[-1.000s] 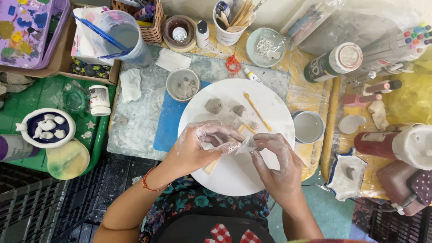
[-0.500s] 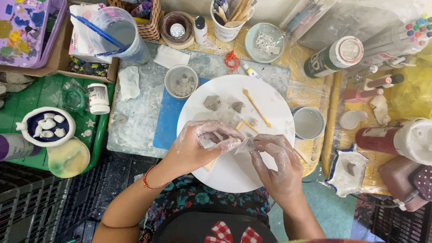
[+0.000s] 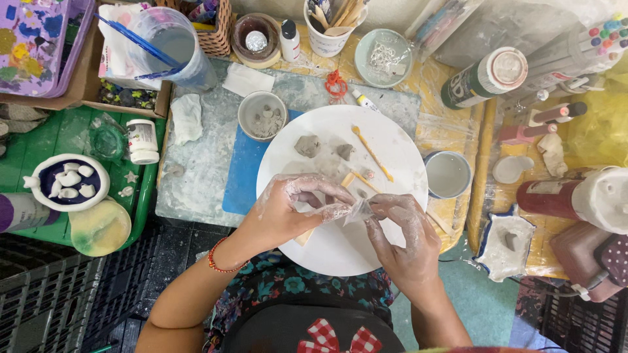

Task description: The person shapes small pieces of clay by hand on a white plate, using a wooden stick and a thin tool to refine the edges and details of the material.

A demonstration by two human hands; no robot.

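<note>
A small scrap of clear plastic film point(image 3: 358, 210) is pinched between clay-smeared fingers point(image 3: 340, 208) of the left hand point(image 3: 288, 212) and those of the right hand point(image 3: 402, 232), held just above the round white board point(image 3: 340, 248). Whether a bit of clay is wrapped in the film cannot be told. A red bead bracelet point(image 3: 219, 261) is worn on the left wrist. Two grey clay lumps point(image 3: 307, 145) and a yellow modelling tool point(image 3: 371, 153) are seen lying on the board's far half, apart from the hands. A flat wooden stick point(image 3: 302, 235) is partly hidden under the left hand. A small cup of slip point(image 3: 263, 116) stands beside the board's edge on the table point(image 3: 203, 163); a light blue bowl point(image 3: 447, 174) sits at the right rim.
</note>
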